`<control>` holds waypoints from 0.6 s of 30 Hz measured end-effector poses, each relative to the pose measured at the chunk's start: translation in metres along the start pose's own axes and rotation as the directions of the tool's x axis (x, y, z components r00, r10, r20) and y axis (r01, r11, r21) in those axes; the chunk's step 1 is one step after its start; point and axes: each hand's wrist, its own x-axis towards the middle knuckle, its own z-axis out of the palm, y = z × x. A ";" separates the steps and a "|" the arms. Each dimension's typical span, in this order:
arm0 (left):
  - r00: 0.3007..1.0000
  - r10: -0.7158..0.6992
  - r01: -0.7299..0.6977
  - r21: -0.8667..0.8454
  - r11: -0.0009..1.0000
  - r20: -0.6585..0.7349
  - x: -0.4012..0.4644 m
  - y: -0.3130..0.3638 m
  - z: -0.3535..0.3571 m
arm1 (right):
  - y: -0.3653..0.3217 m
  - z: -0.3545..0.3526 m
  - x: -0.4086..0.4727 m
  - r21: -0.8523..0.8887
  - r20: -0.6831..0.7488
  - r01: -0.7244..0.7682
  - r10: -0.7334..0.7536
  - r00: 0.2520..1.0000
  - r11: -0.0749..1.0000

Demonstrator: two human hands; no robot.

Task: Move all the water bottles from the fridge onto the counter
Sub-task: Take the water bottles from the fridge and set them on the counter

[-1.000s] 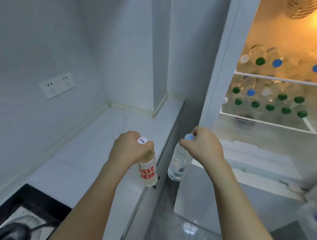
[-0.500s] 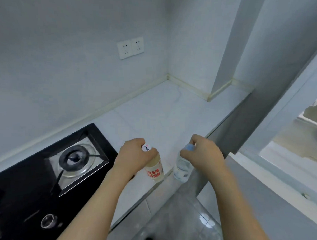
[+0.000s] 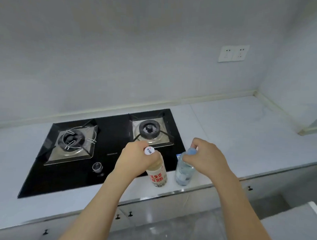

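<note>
The left hand [image 3: 134, 157] wraps its grip around the red-label bottle [image 3: 156, 174]. The right hand [image 3: 205, 158] pinches the clear water bottle [image 3: 183, 172]. Both stand on the desk [image 3: 243, 133] beside the stove [image 3: 106, 150].

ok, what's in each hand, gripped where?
Left hand holds the red-labelled bottle around its neck, under the white cap. Right hand holds the clear bottle at its blue cap.

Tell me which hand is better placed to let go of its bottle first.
Probably the right hand: its blue-capped water bottle appears upright on bare counter. The left hand holds the red-labelled bottle at the gas hob's edge.
</note>
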 end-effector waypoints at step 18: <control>0.821 -0.372 0.341 -0.152 0.928 -0.433 -0.125 -0.260 -0.251 | -0.308 0.219 -0.064 -0.059 0.315 0.434 -0.396 0.863 0.899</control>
